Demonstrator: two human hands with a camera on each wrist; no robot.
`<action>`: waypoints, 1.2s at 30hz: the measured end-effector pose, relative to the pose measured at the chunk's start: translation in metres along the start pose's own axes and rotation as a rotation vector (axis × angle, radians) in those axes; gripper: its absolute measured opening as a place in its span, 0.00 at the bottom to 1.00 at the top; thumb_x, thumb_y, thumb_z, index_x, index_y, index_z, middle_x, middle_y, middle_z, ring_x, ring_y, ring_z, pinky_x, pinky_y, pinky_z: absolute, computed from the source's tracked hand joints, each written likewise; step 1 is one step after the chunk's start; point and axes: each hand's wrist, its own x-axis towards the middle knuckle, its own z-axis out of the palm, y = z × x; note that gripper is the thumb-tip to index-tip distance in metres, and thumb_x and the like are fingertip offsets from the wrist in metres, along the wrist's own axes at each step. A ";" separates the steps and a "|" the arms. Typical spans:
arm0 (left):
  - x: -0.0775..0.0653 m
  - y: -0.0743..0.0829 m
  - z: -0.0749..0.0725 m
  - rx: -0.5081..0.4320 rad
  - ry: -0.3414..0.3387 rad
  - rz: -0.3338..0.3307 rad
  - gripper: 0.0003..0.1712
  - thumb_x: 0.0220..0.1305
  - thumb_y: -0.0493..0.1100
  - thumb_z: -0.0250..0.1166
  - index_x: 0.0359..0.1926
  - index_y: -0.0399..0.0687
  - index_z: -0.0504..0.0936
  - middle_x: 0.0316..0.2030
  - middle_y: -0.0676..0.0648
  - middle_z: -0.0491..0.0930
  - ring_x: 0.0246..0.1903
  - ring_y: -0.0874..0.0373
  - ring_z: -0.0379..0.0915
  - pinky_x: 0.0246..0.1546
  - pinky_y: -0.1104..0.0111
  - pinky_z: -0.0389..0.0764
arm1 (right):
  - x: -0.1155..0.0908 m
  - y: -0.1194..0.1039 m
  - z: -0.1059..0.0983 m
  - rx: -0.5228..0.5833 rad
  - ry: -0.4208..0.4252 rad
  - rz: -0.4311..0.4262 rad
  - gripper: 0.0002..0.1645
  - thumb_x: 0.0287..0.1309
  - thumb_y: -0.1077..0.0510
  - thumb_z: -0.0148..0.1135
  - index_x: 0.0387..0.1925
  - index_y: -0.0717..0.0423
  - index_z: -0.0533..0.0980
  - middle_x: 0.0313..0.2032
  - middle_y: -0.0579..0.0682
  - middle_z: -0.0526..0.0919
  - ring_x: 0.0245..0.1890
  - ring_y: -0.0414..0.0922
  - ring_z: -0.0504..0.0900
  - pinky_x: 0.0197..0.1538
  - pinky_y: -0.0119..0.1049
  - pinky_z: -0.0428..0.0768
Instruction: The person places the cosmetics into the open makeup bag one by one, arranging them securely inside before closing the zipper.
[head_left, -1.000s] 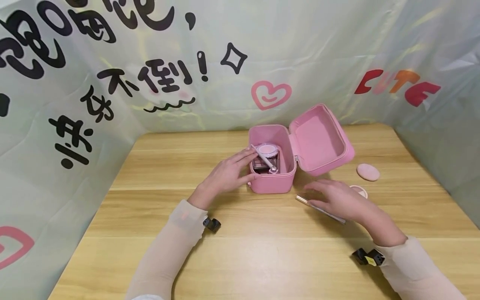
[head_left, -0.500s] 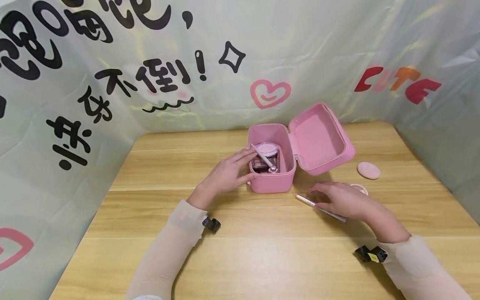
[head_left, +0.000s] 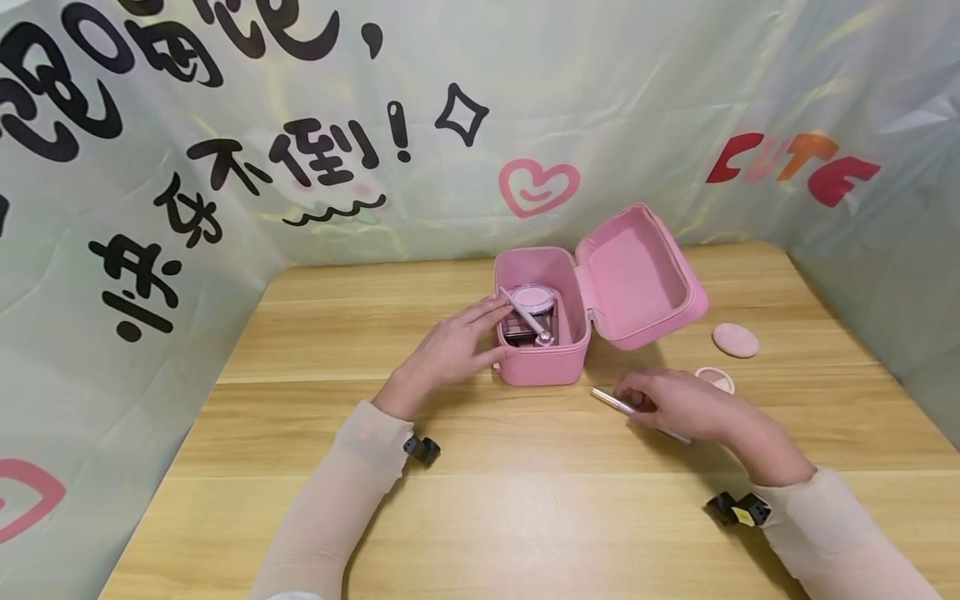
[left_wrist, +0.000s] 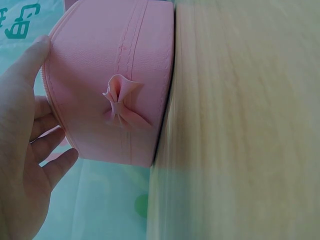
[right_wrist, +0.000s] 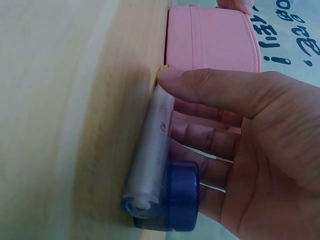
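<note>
Looks like the pick-up step
Right of centre, the right hand [head_left: 686, 404] pinches a slim cosmetic tube [right_wrist: 151, 147] at the worktop [head_left: 540, 525]; left hand [head_left: 450, 346], loosely spread, touches the pink vanity case [head_left: 543, 368]. Next probably needs a snug lift.

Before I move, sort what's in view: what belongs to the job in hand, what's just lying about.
Apparently in use:
slim tube, pinched by the right hand
open pink case, touched by the left hand

Apparently just lying about:
pink oval pad
small round compact
</note>
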 end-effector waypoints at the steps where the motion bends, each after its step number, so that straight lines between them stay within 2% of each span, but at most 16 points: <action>1: 0.000 0.000 0.000 0.003 0.001 0.001 0.41 0.67 0.65 0.58 0.73 0.49 0.64 0.72 0.47 0.61 0.71 0.53 0.53 0.68 0.53 0.63 | 0.000 -0.001 0.001 -0.003 0.001 0.000 0.13 0.54 0.56 0.72 0.42 0.48 0.79 0.27 0.35 0.72 0.27 0.36 0.72 0.31 0.33 0.73; 10: -0.002 0.000 0.001 0.007 -0.010 -0.010 0.42 0.67 0.67 0.56 0.73 0.51 0.62 0.72 0.48 0.59 0.72 0.53 0.52 0.69 0.55 0.60 | 0.000 -0.003 0.007 -0.024 0.022 -0.025 0.11 0.54 0.60 0.70 0.39 0.47 0.78 0.24 0.35 0.70 0.24 0.33 0.68 0.28 0.30 0.69; 19: -0.002 0.000 0.000 0.004 -0.007 -0.003 0.42 0.67 0.67 0.57 0.73 0.49 0.63 0.72 0.47 0.60 0.72 0.52 0.52 0.68 0.54 0.61 | 0.002 -0.007 0.009 -0.048 0.069 -0.092 0.11 0.54 0.61 0.70 0.37 0.45 0.78 0.23 0.33 0.68 0.23 0.32 0.67 0.26 0.30 0.68; 29: -0.002 0.000 0.000 0.008 0.001 0.002 0.42 0.66 0.67 0.57 0.73 0.49 0.63 0.72 0.48 0.59 0.72 0.52 0.52 0.69 0.55 0.61 | 0.001 -0.011 0.009 -0.061 0.074 -0.104 0.13 0.51 0.62 0.71 0.36 0.44 0.78 0.24 0.34 0.68 0.24 0.32 0.66 0.27 0.30 0.66; 36: -0.002 0.001 0.000 0.005 -0.003 -0.008 0.43 0.66 0.67 0.56 0.73 0.50 0.63 0.72 0.48 0.59 0.72 0.53 0.52 0.70 0.58 0.58 | 0.000 -0.011 0.010 -0.062 0.087 -0.116 0.12 0.52 0.62 0.70 0.38 0.46 0.79 0.24 0.33 0.70 0.24 0.32 0.68 0.27 0.30 0.69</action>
